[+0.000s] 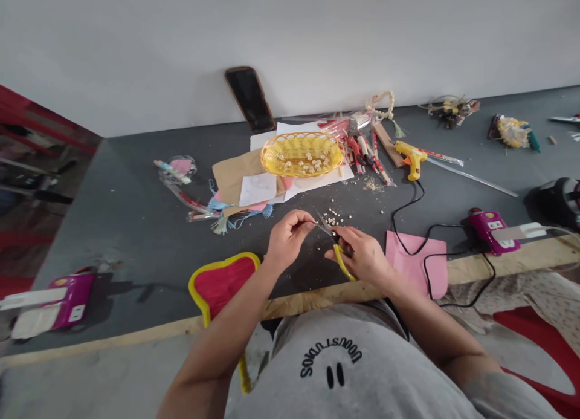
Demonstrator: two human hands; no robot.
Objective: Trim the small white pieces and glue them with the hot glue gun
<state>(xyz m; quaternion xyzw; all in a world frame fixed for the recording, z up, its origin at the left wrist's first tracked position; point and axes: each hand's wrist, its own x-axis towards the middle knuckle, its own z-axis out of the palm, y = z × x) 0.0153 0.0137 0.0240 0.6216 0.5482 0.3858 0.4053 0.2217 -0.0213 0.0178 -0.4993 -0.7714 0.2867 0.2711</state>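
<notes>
My right hand [365,256] is closed on a pair of scissors [325,227], with its fingers around the dark handle and the blades pointing up and left. A curved yellow strip [343,264] shows beneath the fingers; I cannot tell if it belongs to the scissors. Facing it, my left hand [290,236] pinches something too small to make out, close beside the blades. Small white bits [334,216] lie scattered on the dark table [149,225] just beyond the blades. A yellow woven basket [302,155] farther back has more pale pieces inside.
A yellow glue gun [411,159] lies at the right, its black cord trailing past a pink sheet [419,259] to a purple power socket [496,233]. A red piece with yellow edging [224,286] sits by my left forearm. A phone [251,98] leans on the wall.
</notes>
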